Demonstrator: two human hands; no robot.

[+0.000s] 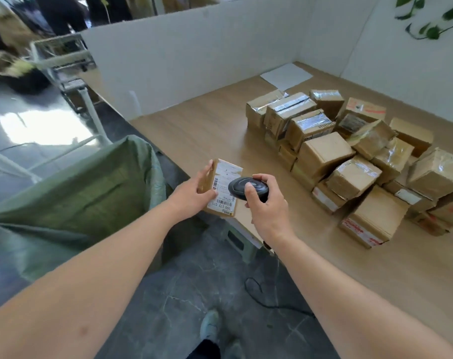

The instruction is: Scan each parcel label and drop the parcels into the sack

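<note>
The person is holding a small cardboard parcel (221,187) in the left hand (194,194), fingers curling round its left edge and thumb pressing near the barcodes, so that its white label (226,177) is facing up just off the near corner of the wooden table (207,130). The right hand (265,203) is gripping a black handheld scanner (247,189), its head hovering directly over the label. This is looking like the scanning step for this parcel. The next move is likely calling for a swing to the left and a release over the open green sack (95,182), which is standing beside the table. Many more boxes (349,156) are lying piled on the table, waiting to be scanned
</note>
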